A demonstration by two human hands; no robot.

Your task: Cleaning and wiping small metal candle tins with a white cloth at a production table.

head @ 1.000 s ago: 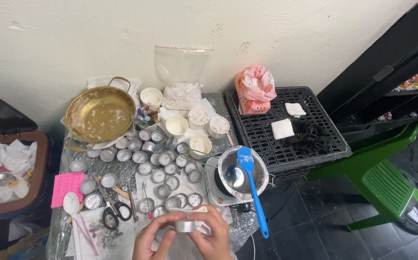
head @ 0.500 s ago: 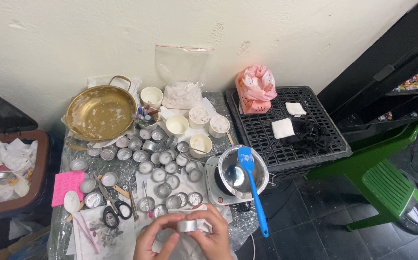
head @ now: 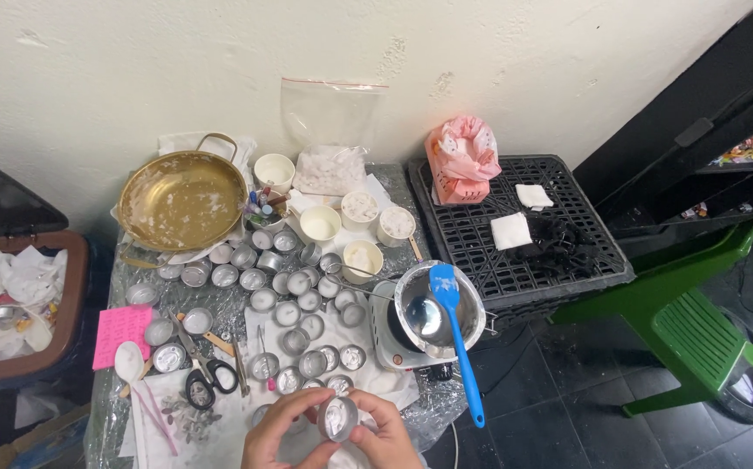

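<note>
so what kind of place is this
Probably a makeshift home candle-making corner: many small metal cups on a wrapped table, a pot on a small hot plate, and both hands holding one cup.

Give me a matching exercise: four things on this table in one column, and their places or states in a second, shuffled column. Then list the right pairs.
Things
1. small metal cup
2. blue spatula
3. scissors
4. golden pan

Places
A. lying across the steel bowl on the small burner
B. at the table's far left, near the wall
C. held between the left hand and right hand
D. flat on the table beside the white plastic spoon

Pairs: 1-C, 2-A, 3-D, 4-B
</note>
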